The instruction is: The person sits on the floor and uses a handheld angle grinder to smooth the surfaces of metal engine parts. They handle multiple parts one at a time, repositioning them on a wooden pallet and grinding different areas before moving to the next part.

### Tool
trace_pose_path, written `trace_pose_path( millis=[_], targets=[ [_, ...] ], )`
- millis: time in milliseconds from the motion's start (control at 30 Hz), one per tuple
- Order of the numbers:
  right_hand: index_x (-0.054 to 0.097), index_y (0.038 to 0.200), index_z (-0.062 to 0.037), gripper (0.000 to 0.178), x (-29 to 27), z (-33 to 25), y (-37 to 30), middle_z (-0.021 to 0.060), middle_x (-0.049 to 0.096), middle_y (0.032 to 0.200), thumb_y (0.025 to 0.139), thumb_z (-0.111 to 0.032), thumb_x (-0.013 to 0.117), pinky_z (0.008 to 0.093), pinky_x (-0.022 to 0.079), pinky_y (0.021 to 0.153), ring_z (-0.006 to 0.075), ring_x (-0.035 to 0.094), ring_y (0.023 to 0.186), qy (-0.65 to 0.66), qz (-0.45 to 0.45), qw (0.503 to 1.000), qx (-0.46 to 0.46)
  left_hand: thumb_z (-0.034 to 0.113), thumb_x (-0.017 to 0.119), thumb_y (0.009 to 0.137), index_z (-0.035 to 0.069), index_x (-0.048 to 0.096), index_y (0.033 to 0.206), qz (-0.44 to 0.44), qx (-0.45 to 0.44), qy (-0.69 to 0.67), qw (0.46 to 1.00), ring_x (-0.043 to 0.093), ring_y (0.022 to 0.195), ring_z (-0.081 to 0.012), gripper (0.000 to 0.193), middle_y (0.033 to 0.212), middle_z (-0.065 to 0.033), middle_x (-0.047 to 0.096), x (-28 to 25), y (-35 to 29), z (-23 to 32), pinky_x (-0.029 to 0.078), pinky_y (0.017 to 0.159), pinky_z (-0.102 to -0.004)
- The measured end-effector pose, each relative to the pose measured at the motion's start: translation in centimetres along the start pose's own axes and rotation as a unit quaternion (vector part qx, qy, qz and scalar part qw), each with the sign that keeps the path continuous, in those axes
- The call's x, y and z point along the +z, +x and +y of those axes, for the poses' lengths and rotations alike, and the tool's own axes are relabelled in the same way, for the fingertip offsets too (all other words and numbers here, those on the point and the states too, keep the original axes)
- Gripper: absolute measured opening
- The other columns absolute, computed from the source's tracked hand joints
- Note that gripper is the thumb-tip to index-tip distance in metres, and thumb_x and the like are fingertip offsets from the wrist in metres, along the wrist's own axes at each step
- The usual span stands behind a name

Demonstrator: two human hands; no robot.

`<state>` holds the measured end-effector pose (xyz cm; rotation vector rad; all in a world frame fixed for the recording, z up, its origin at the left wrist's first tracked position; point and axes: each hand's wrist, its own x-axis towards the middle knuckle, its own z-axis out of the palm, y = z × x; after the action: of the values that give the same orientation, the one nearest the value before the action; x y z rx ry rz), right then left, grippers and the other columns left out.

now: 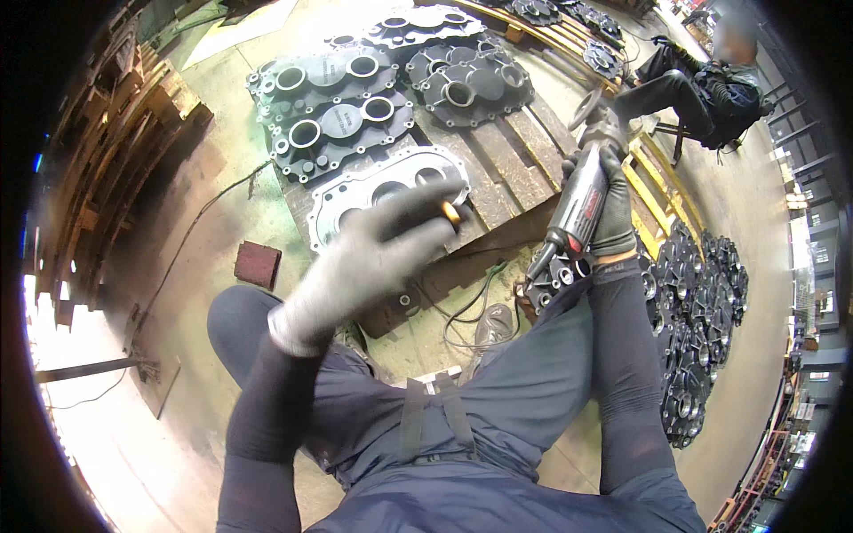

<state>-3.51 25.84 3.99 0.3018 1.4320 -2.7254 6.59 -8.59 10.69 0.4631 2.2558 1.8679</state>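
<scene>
My right hand [611, 209], in a grey glove, is wrapped round the silver body of an angle grinder [579, 200]. The tool's head points up and away, and its black rear end is near my right knee. My left hand [373, 253], also gloved and a little blurred, has its fingers stretched out over a bright silver cover plate [333, 206] with round openings. A small orange patch [450, 213] shows at the fingertips; I cannot make out what it is. Whether the hand touches the plate is unclear.
Dark cast covers [342, 122] lie beyond the plate on a wooden pallet [480, 169]. More castings [693, 329] are piled at the right. Stacked wood [124, 169] stands left, near a reddish block [258, 265]. A cable [462, 333] lies by my foot. Another person [711, 93] sits far right.
</scene>
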Motion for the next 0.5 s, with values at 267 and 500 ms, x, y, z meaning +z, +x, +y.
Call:
trace_pose_path(
  millis=[267,500],
  targets=[
    [0.052,0.122,-0.0002,0.061,-2.8,0.4,0.9,0.0138,0.068,0.094,0.095,-0.051,0.071,0.0347,0.067,0.068,0.0245,0.074,0.081,0.115,-0.007,0.993,0.03,0.003,0.057,0.096,-0.01,0.06,0.137,-0.211,0.139,-0.263,0.931,0.068,0.11,-0.0297,0.043,0.119,-0.0227,0.071,8.3,-3.9,9.7,0.053,0.096,-0.0397],
    [0.054,0.122,-0.0016,0.059,-4.4,0.9,1.9,0.0128,0.069,0.094,0.099,-0.055,0.064,0.033,0.066,0.065,0.0225,0.074,0.08,0.09,-0.003,0.995,0.029,0.009,0.059,0.098,-0.015,0.065,0.126,-0.126,0.137,-0.341,0.922,0.065,0.06,-0.0344,0.038,0.084,-0.0226,0.071,13.5,-4.7,11.9,0.052,0.055,-0.0426]
  ],
)
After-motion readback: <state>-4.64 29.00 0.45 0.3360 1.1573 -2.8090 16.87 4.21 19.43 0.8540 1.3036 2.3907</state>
